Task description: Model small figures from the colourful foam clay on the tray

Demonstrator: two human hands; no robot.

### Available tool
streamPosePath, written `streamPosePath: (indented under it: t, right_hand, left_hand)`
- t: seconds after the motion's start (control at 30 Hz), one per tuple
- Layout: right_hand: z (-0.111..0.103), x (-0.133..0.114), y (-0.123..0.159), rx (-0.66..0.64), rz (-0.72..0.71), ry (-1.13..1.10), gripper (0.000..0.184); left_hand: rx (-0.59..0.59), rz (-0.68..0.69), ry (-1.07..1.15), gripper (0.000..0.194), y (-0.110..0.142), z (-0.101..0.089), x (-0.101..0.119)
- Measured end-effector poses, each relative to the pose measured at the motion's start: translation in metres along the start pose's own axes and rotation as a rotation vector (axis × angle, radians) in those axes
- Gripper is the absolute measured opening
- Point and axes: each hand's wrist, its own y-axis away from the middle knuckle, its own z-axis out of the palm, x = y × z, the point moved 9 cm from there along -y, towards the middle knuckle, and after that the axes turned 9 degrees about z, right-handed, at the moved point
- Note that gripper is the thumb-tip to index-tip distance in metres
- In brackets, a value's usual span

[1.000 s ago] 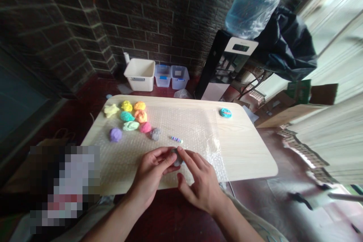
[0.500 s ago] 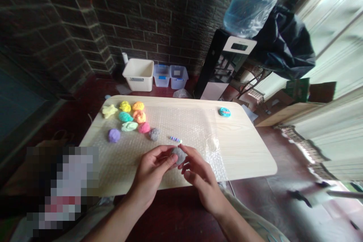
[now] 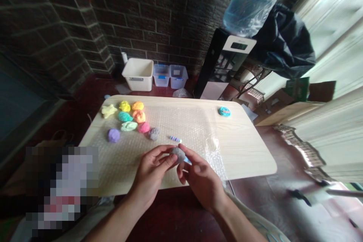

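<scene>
Above the front edge of the table, my left hand (image 3: 154, 166) is closed on a grey clay ball (image 3: 177, 154), its thumb pressed on the near side. My right hand (image 3: 202, 179) curls around the ball's right side, with the index fingertip at its top edge and the thumb apart from it. A small light-blue thing (image 3: 187, 160) shows between the ball and my right fingers; its kind is hidden. Just beyond my hands lies a short striped stick (image 3: 175, 138) with a pale round end. A lumpy grey clay piece (image 3: 153, 134) sits to its left.
Bubble wrap (image 3: 181, 121) covers much of the table (image 3: 246, 147). Several coloured clay lumps, including a purple one (image 3: 114, 135), lie at the left. A blue-and-orange clay disc (image 3: 224, 111) is at the far right. Bins (image 3: 138, 79) and a water dispenser (image 3: 214, 68) stand behind.
My right hand has turned slightly, and its lower fingers have moved down and away from the ball. The light-blue thing has come into sight. My left hand keeps its grip.
</scene>
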Motion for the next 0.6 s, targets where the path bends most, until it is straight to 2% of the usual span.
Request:
streamPosePath:
  t: [0.1,0.27,0.33,0.5,0.6]
  right_hand:
    - [-0.001,-0.006,0.003,0.013,-0.063,0.132,0.058]
    - [0.006,-0.032,0.020,0.124,-0.318,0.706,0.059]
    - [0.012,-0.038,0.025,0.135,-0.409,0.842,0.061]
    - [0.013,-0.034,0.022,0.144,-0.398,0.982,0.066]
    - [0.011,-0.032,0.019,0.146,-0.367,1.026,0.065]
  left_hand:
    - [-0.014,0.034,-0.029,0.031,-0.002,0.001,0.002]
    - [-0.019,-0.017,-0.021,0.027,0.001,0.006,0.001]
    - [0.004,-0.047,0.001,0.028,0.003,0.006,0.000]
    - [-0.006,-0.050,0.002,0.039,0.004,0.005,-0.003]
    - [-0.032,-0.038,-0.060,0.037,0.002,0.003,-0.005]
